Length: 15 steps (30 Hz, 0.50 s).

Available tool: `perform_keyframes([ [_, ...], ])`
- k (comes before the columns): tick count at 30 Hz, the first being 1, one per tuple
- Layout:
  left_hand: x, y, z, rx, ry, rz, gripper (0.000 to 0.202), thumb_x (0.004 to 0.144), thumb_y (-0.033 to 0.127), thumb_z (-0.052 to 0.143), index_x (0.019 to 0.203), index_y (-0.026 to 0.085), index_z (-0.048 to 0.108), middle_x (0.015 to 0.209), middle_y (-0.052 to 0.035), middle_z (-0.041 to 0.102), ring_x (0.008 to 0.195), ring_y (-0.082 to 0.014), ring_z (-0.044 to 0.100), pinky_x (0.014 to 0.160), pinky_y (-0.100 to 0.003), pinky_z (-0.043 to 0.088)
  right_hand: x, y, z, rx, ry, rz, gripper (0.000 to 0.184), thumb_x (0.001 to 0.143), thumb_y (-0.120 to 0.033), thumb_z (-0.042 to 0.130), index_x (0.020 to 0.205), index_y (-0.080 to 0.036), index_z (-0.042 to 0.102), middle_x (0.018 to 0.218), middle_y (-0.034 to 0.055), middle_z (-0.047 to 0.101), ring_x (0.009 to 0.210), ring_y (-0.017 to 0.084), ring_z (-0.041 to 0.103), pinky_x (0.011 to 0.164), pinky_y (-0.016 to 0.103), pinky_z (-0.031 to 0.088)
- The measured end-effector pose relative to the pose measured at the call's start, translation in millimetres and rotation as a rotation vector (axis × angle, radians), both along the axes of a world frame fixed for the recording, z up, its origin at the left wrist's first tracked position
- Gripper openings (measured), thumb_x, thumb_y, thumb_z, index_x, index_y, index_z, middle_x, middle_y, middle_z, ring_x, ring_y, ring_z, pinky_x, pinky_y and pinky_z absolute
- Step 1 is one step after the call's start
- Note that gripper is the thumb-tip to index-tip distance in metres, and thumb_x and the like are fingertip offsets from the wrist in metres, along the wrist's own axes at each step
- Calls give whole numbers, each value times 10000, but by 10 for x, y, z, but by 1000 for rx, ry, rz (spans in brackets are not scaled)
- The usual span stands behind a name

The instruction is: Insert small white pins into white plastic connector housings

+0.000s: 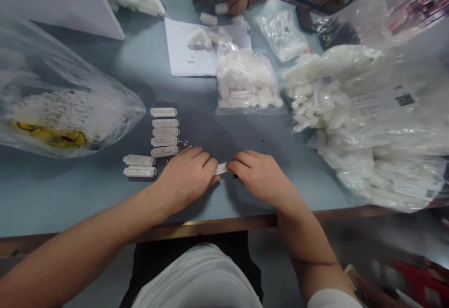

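On the left of the table [87, 200] we see white pieces [164, 132] lined up in rows. Our left hand [189, 175] curls closed, pinching one end of a small white piece [221, 168]. Our right hand [261, 175] grips its other end, near the table's front edge.

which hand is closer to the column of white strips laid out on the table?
Left. The left hand sits just right of the strips, near the lowest one. The right hand is farther right, beyond the left hand. Both pinch a white piece.
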<state>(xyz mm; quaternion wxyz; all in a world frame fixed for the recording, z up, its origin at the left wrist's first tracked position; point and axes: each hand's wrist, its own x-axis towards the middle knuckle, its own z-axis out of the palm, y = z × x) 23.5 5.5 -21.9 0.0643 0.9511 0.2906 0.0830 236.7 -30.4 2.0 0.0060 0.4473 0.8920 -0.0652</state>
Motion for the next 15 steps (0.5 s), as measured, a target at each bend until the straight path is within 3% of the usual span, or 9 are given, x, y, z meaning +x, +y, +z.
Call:
perform_keyframes([
  [15, 0, -16, -17, -19, -3, 14, 232, 924, 349, 574, 851, 143, 652, 746, -66, 615, 780, -251, 566, 705, -382, 455, -2, -32, 55, 14, -24, 44, 198, 950, -124, 479, 978, -148, 673, 831, 54, 620, 770, 188, 492, 579, 328, 270],
])
